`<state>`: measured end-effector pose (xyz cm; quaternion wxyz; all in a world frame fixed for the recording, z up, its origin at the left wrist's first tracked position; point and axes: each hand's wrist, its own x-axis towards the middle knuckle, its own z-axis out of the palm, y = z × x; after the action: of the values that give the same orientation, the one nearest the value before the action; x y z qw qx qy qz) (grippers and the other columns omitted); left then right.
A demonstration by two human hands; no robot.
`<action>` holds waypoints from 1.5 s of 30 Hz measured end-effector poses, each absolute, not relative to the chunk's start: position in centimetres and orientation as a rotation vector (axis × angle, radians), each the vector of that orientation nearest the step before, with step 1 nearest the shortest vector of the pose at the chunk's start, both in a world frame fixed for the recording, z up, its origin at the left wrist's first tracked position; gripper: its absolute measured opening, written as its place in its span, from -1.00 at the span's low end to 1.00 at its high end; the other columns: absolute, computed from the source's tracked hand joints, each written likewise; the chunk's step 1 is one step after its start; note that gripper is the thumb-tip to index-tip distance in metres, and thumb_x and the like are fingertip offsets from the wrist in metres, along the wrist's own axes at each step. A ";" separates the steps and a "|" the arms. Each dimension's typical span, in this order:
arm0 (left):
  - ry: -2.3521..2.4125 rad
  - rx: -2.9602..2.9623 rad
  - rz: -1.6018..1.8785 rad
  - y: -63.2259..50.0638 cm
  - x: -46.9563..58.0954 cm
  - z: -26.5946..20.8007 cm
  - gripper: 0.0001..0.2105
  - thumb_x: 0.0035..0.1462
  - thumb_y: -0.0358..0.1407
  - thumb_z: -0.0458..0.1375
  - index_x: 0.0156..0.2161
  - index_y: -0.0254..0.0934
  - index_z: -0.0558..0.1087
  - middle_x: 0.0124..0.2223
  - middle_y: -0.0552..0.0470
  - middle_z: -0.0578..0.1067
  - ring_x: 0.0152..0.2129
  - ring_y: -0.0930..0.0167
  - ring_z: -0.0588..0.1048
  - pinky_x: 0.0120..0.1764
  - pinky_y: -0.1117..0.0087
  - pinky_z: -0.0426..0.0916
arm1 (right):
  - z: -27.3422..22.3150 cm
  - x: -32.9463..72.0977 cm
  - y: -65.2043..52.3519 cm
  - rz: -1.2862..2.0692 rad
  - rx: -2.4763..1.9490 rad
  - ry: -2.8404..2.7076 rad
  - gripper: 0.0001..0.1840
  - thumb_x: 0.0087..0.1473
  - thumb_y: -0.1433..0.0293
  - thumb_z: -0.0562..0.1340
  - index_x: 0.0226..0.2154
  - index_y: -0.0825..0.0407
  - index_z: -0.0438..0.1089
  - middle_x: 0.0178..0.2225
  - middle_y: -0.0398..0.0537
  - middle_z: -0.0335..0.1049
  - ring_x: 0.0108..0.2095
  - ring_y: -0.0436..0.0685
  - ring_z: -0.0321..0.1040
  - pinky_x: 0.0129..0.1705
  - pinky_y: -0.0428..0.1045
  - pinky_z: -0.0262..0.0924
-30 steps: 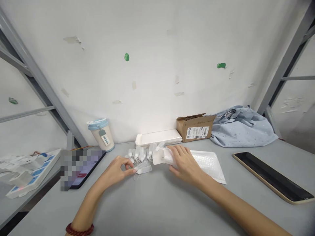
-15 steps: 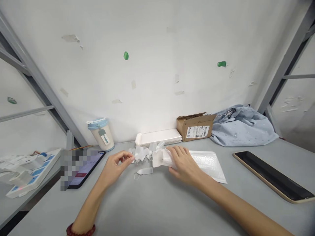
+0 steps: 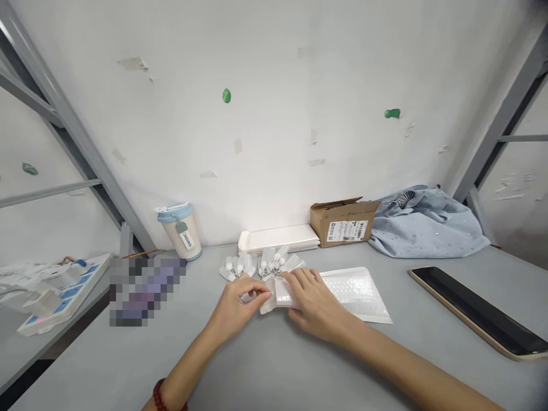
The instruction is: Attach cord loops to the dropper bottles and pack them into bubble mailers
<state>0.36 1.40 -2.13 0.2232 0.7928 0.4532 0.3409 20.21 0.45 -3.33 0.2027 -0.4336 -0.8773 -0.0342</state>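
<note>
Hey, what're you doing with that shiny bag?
A person's right hand grips the white bubble mailer on the grey table. The left hand has its fingertips together at the mailer's open end; whether they pinch anything can't be told. Small whitish tubes lie in a pile just behind.

Tubes (image 3: 269,254) before the mailer stack (image 3: 280,235), carton (image 3: 342,224) right.

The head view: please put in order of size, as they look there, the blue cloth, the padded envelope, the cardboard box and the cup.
1. Blue cloth and padded envelope: unsure to rank, as the right hand covers part of the envelope, which lies nearer.
2. Cardboard box.
3. Cup.
</note>
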 end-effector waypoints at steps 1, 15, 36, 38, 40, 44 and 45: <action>1.236 2.212 0.947 1.4 0.5 -2.3 -0.84 0.09 -0.28 0.10 -0.44 -0.22 0.50 -0.47 0.08 0.49 -0.45 0.41 0.35 -0.27 0.40 0.25 | -3.4 20.2 0.5 -0.091 -1.215 -2.453 -0.43 -0.13 0.51 0.11 0.02 0.13 0.12 -0.15 0.10 0.21 -0.13 0.24 0.10 -0.11 0.11 0.00; 1.307 2.472 0.974 1.8 -0.8 -1.8 -0.80 0.17 -0.26 0.03 -0.35 -0.20 0.50 -0.37 0.02 0.54 -0.39 0.36 0.38 -0.25 0.33 0.22 | -3.2 21.1 1.3 -0.170 -1.222 -2.366 -0.42 -0.15 0.52 0.13 0.01 0.12 0.11 -0.15 0.09 0.21 -0.15 0.24 0.10 -0.13 0.10 0.02; 1.169 2.189 0.678 0.4 2.1 -2.4 -0.59 0.26 -0.22 -0.23 -0.51 -0.25 0.33 -0.51 0.11 0.33 -0.47 0.41 0.27 -0.36 0.43 0.21 | -3.2 20.1 0.3 -0.117 -1.149 -2.400 -0.48 -0.14 0.55 0.12 -0.03 0.11 0.15 -0.16 0.06 0.23 -0.16 0.21 0.12 -0.14 0.08 0.05; 1.096 2.178 0.649 0.1 2.2 -2.4 -0.63 0.26 -0.26 -0.22 -0.47 -0.23 0.35 -0.46 0.10 0.37 -0.42 0.40 0.28 -0.33 0.43 0.22 | -3.3 20.1 0.4 -0.061 -1.147 -2.414 -0.48 -0.13 0.54 0.12 -0.02 0.10 0.15 -0.15 0.06 0.23 -0.17 0.21 0.12 -0.15 0.07 0.05; 1.042 2.189 0.634 -0.2 2.4 -2.4 -0.67 0.25 -0.29 -0.20 -0.42 -0.22 0.37 -0.41 0.08 0.40 -0.37 0.38 0.28 -0.28 0.41 0.24 | -3.4 20.2 0.5 -0.030 -1.131 -2.422 -0.48 -0.10 0.52 0.12 -0.01 0.11 0.14 -0.14 0.06 0.22 -0.16 0.21 0.11 -0.15 0.07 0.04; 0.995 2.301 0.622 -0.9 2.8 -2.7 -0.76 0.23 -0.27 -0.12 -0.32 -0.23 0.38 -0.32 0.03 0.42 -0.31 0.35 0.29 -0.22 0.36 0.23 | -3.5 20.3 0.4 -0.014 -1.096 -2.435 -0.51 -0.06 0.47 0.13 -0.01 0.10 0.14 -0.14 0.08 0.21 -0.16 0.23 0.11 -0.15 0.09 0.04; 0.987 2.343 0.621 -1.0 2.9 -2.7 -0.78 0.22 -0.25 -0.10 -0.31 -0.23 0.37 -0.31 0.02 0.43 -0.30 0.34 0.29 -0.21 0.35 0.23 | -3.5 20.3 0.4 -0.011 -1.094 -2.447 -0.50 -0.08 0.47 0.13 -0.01 0.09 0.14 -0.14 0.07 0.21 -0.16 0.23 0.11 -0.16 0.09 0.04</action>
<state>2.89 -1.00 -2.68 0.2594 0.8646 0.3641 0.2292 20.27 0.41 -3.47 0.2286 -0.3973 -0.8887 -0.0040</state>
